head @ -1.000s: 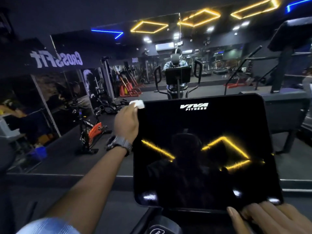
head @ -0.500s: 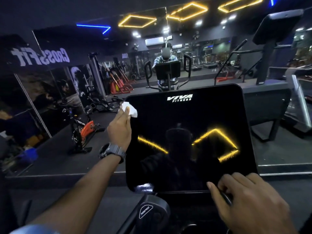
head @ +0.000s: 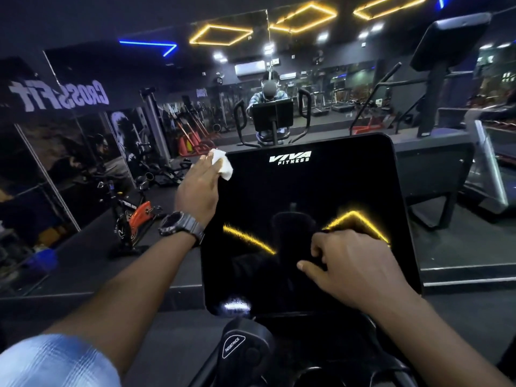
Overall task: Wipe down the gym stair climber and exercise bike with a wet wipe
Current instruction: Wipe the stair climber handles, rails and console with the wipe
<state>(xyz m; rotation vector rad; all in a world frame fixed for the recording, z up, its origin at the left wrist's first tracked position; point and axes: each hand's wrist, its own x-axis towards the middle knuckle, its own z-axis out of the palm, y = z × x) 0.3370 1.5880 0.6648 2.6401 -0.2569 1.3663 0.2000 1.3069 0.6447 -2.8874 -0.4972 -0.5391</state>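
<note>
A large glossy black console screen point(head: 307, 196) marked VIVA FITNESS stands in front of me, reflecting yellow ceiling lights. My left hand point(head: 198, 191), with a dark watch on the wrist, holds a crumpled white wet wipe point(head: 222, 163) against the screen's upper left corner. My right hand point(head: 351, 263) hovers over the lower right part of the screen with its fingers curled and nothing visible in them. Below the screen sits a black knob housing point(head: 240, 344) labelled RESISTANCE.
A wall mirror ahead reflects me and the machine. An orange and black exercise bike point(head: 131, 219) stands on the floor to the left. A large dark machine point(head: 435, 163) with a raised console is at the right, beside a treadmill point(head: 491, 169).
My right hand rose from the screen's bottom edge to its lower right area and curled. The left hand with the wipe stayed at the upper left corner, shifting slightly onto the screen.
</note>
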